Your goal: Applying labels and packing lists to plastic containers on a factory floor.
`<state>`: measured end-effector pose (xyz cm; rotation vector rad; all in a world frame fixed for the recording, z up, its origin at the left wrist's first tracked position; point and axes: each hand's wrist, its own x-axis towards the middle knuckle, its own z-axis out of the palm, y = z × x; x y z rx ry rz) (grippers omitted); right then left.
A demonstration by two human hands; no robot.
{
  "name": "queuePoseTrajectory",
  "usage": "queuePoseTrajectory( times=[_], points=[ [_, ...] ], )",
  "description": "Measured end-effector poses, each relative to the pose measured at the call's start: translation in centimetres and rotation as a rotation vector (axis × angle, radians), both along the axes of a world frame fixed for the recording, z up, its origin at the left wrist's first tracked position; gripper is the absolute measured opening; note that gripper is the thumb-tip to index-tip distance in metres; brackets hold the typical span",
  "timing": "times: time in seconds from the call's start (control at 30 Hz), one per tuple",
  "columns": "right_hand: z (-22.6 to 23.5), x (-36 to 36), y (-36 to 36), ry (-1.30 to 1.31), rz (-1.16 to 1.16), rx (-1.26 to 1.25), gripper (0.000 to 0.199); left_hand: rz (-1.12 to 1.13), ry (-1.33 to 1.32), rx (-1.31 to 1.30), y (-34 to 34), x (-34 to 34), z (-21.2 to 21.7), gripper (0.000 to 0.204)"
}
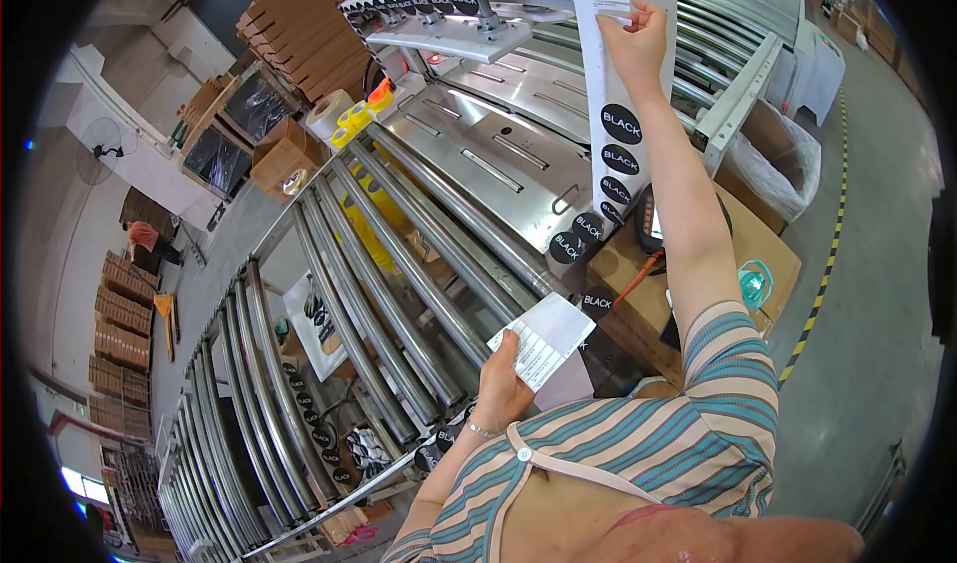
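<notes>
My right hand (638, 37) is raised high and pinches the top end of a long white backing strip (610, 135) that carries several round black stickers. The strip hangs down from my fingers to the conveyor's edge. My left hand (500, 384) is low, near my chest, and holds a small white printed label sheet (546, 336) over the metal rollers (399, 264). A second sticker strip (419, 0) lies across a machine arm at the top.
A steel roller conveyor (269, 364) runs from lower left to a flat metal machine bed (498, 154). Tape rolls (334, 115) and flat brown cartons (309, 25) sit at the back. Open cardboard boxes (768, 154) stand to the right beside a yellow-black floor line (822, 274).
</notes>
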<state>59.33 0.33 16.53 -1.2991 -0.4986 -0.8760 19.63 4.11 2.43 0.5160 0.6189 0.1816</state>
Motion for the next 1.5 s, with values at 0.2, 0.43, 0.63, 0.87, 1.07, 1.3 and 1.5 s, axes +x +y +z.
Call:
queuePoseTrajectory(
  times=[0.2,0.43,0.63,0.87,1.07,1.3,1.5],
  points=[
    [-0.2,0.8,0.4,0.029,-0.049,-0.051,0.059,0.01,-0.008,0.021,0.0,0.1,0.1,0.034],
    [-0.6,1.1,0.9,0.063,-0.31,-0.105,0.063,-0.005,-0.018,0.039,-0.1,-0.3,0.4,0.037],
    [-4.6,-10.6,-3.1,0.225,0.291,-0.372,0.026,-0.025,-0.05,0.12,-0.1,-1.5,1.8,0.035],
    [-7.7,-22.1,-9.0,0.582,1.495,-0.842,0.019,-0.108,-0.093,0.201,-0.7,-1.4,2.8,0.035],
    [-4.8,-18.6,-8.8,0.468,0.9,-0.748,0.015,-0.169,-0.129,0.212,-1.4,-2.7,3.7,0.04],
    [-2.2,-0.2,-3.1,0.043,-0.253,-0.321,0.045,-0.175,-0.075,0.218,-2.3,-3.5,2.8,0.033],
    [-1.1,2.0,-1.6,0.093,-0.139,-0.35,0.034,-0.1,-0.006,0.162,-1.8,-3.4,2.8,0.031]
  ],
)
